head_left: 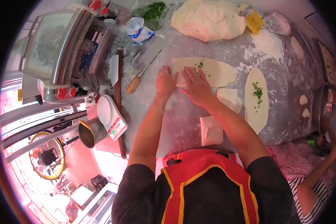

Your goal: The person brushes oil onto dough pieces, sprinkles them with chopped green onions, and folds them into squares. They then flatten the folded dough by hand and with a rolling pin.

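A flat strip of dough [220, 72] with chopped green onion on it lies across the table. My right hand [196, 86] rests palm down on its left part, fingers spread. At the strip's left end is my left hand [166, 81], its fingers bent close together; whether they pinch the dough edge is hidden. Below the strip lie a pale dough piece [230, 99] and a folded square of dough [212, 130], partly next to my right forearm. To the right, a long oval dough sheet [257, 100] carries more green onion [257, 93].
A large dough mound [209, 20], a yellow scraper [254, 21] and loose flour [267, 44] are at the back. Left are a wood-handled tool [134, 84], a knife [114, 70], a white scale [110, 114] and a dough machine [52, 48]. Another person's arm [321, 168] reaches in at right.
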`<act>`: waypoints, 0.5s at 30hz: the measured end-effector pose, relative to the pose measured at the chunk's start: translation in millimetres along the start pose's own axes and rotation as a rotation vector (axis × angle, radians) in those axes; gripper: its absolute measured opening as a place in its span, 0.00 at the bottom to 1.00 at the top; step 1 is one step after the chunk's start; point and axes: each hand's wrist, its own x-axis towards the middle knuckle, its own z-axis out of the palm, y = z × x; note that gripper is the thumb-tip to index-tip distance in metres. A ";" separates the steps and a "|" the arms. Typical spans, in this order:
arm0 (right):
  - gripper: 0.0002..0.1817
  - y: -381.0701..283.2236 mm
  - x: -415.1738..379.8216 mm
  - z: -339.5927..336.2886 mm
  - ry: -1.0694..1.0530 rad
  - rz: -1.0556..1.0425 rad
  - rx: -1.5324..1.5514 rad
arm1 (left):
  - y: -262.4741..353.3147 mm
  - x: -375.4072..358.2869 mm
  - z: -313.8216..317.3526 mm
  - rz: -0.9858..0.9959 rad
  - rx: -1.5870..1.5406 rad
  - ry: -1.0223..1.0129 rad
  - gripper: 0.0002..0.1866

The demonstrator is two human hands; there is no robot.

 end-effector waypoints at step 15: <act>0.21 -0.3 6.6 -19.3 0.087 0.362 0.674 | 20.6 16.3 -1.4 -0.343 -0.212 -0.256 0.17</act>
